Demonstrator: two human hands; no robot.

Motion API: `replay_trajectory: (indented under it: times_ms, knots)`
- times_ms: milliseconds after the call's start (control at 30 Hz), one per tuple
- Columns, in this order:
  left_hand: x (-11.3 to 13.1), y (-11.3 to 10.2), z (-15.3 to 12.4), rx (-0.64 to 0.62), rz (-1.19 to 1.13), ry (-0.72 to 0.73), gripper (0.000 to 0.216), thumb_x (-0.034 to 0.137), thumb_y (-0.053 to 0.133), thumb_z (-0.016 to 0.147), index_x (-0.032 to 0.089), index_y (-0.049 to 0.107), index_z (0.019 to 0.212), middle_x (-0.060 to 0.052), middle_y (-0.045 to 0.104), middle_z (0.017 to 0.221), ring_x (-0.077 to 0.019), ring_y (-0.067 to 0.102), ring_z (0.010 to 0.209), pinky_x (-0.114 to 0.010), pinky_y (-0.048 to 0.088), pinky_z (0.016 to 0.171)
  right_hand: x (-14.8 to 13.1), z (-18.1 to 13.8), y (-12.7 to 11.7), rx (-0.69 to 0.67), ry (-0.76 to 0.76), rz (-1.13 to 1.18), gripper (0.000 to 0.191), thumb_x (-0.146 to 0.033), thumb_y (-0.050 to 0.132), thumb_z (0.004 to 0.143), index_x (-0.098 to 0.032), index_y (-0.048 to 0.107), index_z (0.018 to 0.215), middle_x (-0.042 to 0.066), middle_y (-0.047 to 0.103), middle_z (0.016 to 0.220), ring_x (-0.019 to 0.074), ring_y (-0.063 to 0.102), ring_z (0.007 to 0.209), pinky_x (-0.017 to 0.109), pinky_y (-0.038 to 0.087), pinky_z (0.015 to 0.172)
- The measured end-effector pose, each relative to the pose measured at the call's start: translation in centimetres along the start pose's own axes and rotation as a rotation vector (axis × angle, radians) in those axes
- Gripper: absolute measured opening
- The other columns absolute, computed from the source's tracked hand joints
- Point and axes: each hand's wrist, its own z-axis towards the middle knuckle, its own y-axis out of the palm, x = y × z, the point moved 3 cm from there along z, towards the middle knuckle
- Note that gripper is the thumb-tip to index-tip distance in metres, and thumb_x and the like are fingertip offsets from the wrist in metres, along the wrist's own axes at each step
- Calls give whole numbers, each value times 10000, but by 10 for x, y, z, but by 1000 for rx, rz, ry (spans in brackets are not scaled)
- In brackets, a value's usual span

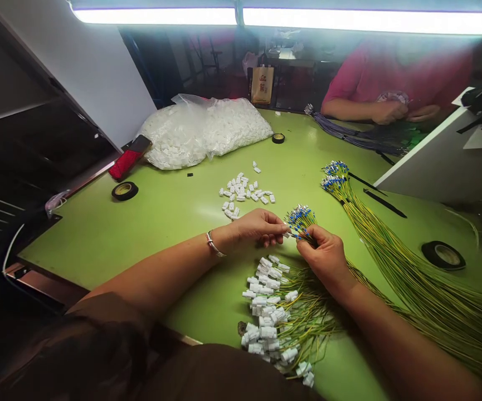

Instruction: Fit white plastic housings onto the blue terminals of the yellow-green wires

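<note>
Between thumb and fingertips, my left hand pinches a small white connector housing. Opposite it, my right hand is closed on a yellow-green wire with a blue-sleeved terminal; the wire's tip meets the housing, but how deep it sits I cannot tell. Just behind my fingers, a bundle of blue-and-silver wire terminals fans out. Below my hands lies a heap of wires fitted with white connector housings. Loose white housings are scattered on the green table beyond my left hand.
Two clear bags of white housings stand at the back. A second yellow-green wire bundle runs along the right. Black tape rolls and a phone in a red case lie about. Across the table, a person in pink handles grey wires.
</note>
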Motion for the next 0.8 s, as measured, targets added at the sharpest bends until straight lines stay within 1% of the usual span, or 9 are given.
replay_trajectory:
  times_ms: [200, 333, 433, 533, 567, 633, 700, 733, 800]
  knots:
    - [-7, 8, 1, 30, -3, 26, 385, 453, 726, 674, 91, 602, 714, -39, 637, 630, -65, 553, 477, -178, 435, 451, -1, -2, 4, -20, -41, -72, 94, -191, 549, 667, -179, 504, 585, -62, 412, 514, 77, 346, 481, 209, 300, 479]
    - [-13, 13, 3, 62, 12, 16, 349, 414, 715, 694, 92, 583, 723, -38, 627, 601, -81, 563, 462, -209, 470, 466, 2, -2, 7, -29, -64, -109, 83, -195, 549, 680, -175, 526, 603, -60, 440, 517, 76, 359, 476, 215, 304, 485]
    - [-12, 10, 4, 58, 62, 27, 302, 379, 681, 725, 94, 580, 709, -35, 621, 596, -82, 556, 454, -203, 453, 452, 4, -1, 8, -51, -45, -95, 89, -209, 561, 682, -172, 535, 605, -56, 451, 520, 78, 361, 479, 218, 308, 488]
    - [-6, 6, 1, 17, 233, 17, 311, 396, 635, 752, 87, 618, 737, -33, 618, 590, -64, 500, 424, -179, 366, 406, 5, 2, 4, -70, 20, -2, 136, -257, 586, 686, -170, 542, 592, -45, 462, 525, 86, 377, 498, 224, 315, 492]
    - [-4, 7, -2, -1, 322, 18, 310, 395, 630, 751, 85, 638, 759, -30, 619, 590, -59, 483, 426, -177, 346, 408, 5, 4, 3, -71, 53, 41, 151, -282, 597, 690, -167, 557, 600, -38, 480, 535, 92, 396, 509, 227, 325, 500]
    - [2, 12, -9, -66, 539, 47, 246, 336, 641, 730, 99, 673, 788, -21, 633, 617, -61, 488, 474, -180, 353, 453, 5, 6, -1, -73, 122, 131, 184, -333, 621, 691, -161, 595, 631, -20, 533, 565, 105, 442, 535, 235, 354, 525]
    - [7, 25, -18, -192, 755, 102, 154, 242, 630, 709, 128, 695, 789, -9, 656, 666, -72, 522, 547, -183, 381, 522, 6, 8, -3, -95, 183, 217, 207, -364, 645, 682, -158, 626, 668, -1, 584, 600, 118, 485, 558, 243, 383, 550]
    - [9, 31, -22, -265, 841, 125, 144, 214, 611, 710, 142, 702, 795, -4, 667, 692, -77, 536, 576, -186, 387, 547, 7, 8, -3, -111, 208, 255, 214, -368, 660, 669, -157, 636, 693, 7, 603, 613, 123, 501, 563, 247, 393, 557]
    - [15, 39, -30, -375, 959, 130, 173, 223, 587, 730, 162, 712, 832, -4, 682, 728, -89, 552, 603, -197, 391, 568, 7, 8, -1, -140, 244, 309, 242, -366, 686, 641, -156, 642, 754, 16, 622, 618, 130, 517, 559, 253, 403, 557]
